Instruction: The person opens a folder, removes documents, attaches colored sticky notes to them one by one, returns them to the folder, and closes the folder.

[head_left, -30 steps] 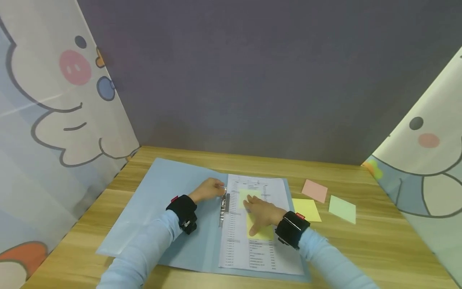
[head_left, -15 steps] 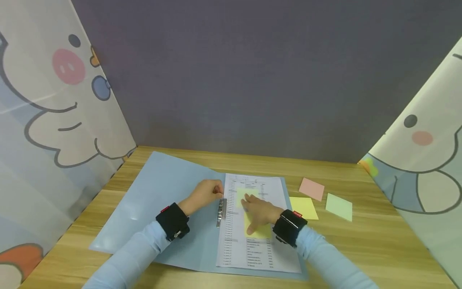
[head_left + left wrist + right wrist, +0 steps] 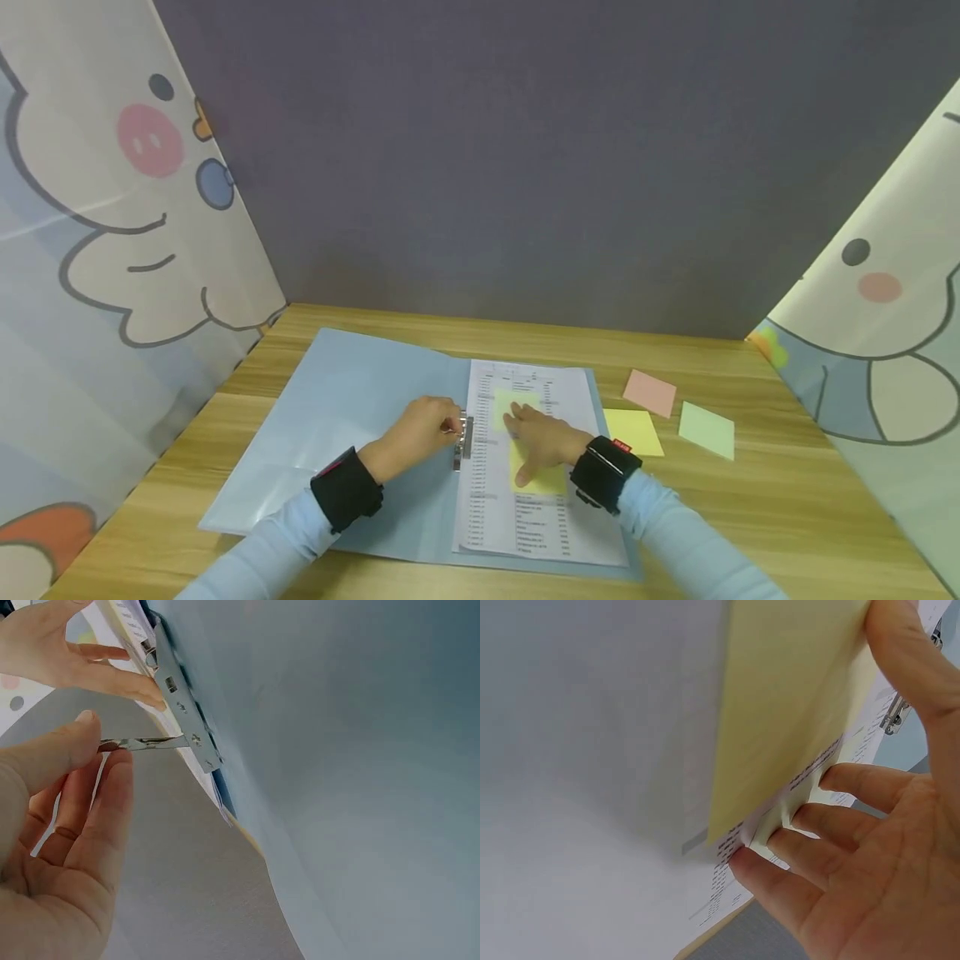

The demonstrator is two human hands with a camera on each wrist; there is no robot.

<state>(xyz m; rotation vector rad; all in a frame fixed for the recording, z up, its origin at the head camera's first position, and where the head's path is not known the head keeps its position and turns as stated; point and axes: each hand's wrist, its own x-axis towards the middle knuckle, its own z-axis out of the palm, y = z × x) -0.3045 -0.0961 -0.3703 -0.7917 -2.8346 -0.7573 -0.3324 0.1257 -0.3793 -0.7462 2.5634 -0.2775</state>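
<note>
A light blue folder (image 3: 360, 375) lies spread on the table, with a printed sheet (image 3: 502, 525) on its right side. My left hand (image 3: 420, 429) pinches the metal lever (image 3: 146, 743) of the folder's clip (image 3: 180, 697) between thumb and fingers; the lever stands out from the clip plate. On the sheet my right hand (image 3: 546, 440) rests with fingers spread, over a pale yellow sticky note (image 3: 529, 398) and a brighter yellow sticky note (image 3: 549, 483). In the right wrist view, fingertips (image 3: 742, 862) touch the paper beside a yellow note.
Right of the folder lie a pink note (image 3: 649, 392), a yellow note (image 3: 637, 433) and a pale green note (image 3: 707, 430). The wooden table (image 3: 787, 517) ends at a dark grey panel (image 3: 510, 167) behind. Cartoon-printed panels stand at both sides.
My left hand has drawn back from the top of the clip, toward me and slightly left, with the lever pinched. My right hand stays in place on the sheet.
</note>
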